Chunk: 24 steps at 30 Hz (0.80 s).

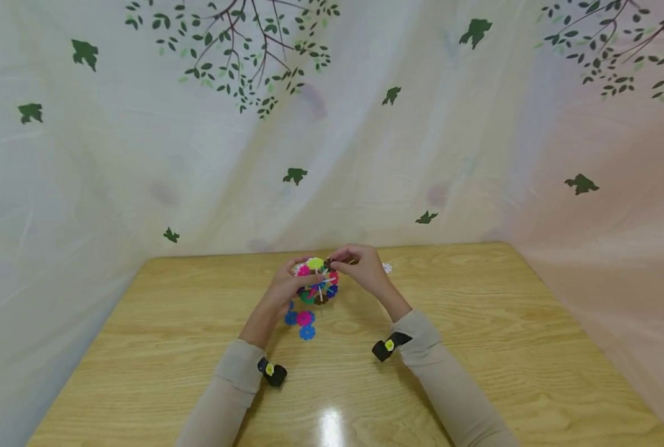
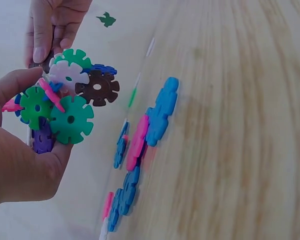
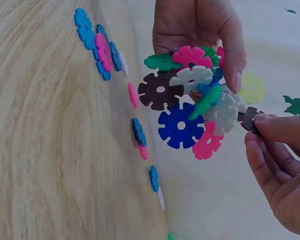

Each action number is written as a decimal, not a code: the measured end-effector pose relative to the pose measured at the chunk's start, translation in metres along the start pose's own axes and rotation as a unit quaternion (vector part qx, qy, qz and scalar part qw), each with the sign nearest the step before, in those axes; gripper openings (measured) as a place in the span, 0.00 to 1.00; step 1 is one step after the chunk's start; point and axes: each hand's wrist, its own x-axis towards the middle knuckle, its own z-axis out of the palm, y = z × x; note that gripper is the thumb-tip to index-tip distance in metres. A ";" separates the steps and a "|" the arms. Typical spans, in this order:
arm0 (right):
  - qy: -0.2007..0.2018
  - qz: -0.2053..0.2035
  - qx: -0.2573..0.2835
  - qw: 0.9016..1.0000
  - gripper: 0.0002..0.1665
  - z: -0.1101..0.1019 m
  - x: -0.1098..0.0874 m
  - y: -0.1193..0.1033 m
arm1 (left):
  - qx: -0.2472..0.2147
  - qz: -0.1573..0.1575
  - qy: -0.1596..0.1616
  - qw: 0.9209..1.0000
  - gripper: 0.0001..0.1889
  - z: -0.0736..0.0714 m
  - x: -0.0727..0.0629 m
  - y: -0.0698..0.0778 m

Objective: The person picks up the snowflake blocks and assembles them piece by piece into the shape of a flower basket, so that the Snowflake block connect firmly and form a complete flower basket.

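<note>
My left hand [image 1: 288,284] holds up a cluster of interlocked notched plastic discs [image 2: 70,120] in green, white, brown, blue, pink, yellow and purple. In the left wrist view its thumb lies across one side and the fingers go behind the cluster. On the other side my right hand [image 1: 363,268] pinches a dark brown disc [image 3: 250,120] between thumb and fingertips, right at the edge of a white disc [image 3: 223,114]. A blue disc [image 3: 180,126] and a pink disc [image 3: 207,141] stick out from the cluster's lower side in the right wrist view.
On the wooden table [image 1: 455,298], below the cluster, lies a joined group of blue discs [image 1: 307,333] around a pink disc [image 1: 305,318]. A white disc [image 1: 387,268] lies beyond my right hand. A leaf-print curtain [image 1: 343,155] hangs behind the table.
</note>
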 end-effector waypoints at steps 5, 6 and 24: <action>0.018 0.000 0.031 0.999 0.06 0.005 -0.001 0.003 | -0.006 -0.002 -0.001 1.000 0.31 0.001 -0.001 0.003; 0.021 0.001 0.036 0.999 0.06 0.006 -0.001 0.003 | -0.008 -0.002 -0.002 1.000 0.30 0.001 -0.001 0.003; -0.025 0.022 0.009 0.999 0.08 -0.004 -0.003 -0.007 | 0.049 0.002 -0.047 0.998 0.32 -0.003 -0.010 0.009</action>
